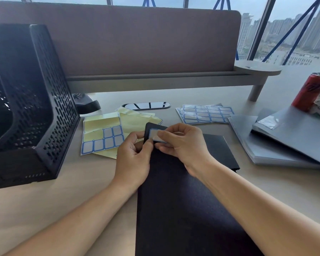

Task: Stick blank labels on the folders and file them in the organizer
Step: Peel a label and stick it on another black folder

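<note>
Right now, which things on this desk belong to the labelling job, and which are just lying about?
In the job: blue-bordered blank label, dark navy folder, partly used yellow-backed label sheet, full label sheets, stack of grey folders, black perforated metal organizer.
Lying about: red drink can, glossy black oval desk insert, peeled yellow backing sheet.

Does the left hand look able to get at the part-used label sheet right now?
Probably yes: the label sheet lies flat just beside the left hand with nothing between, though that hand must first release the edge of the black folder.
</note>
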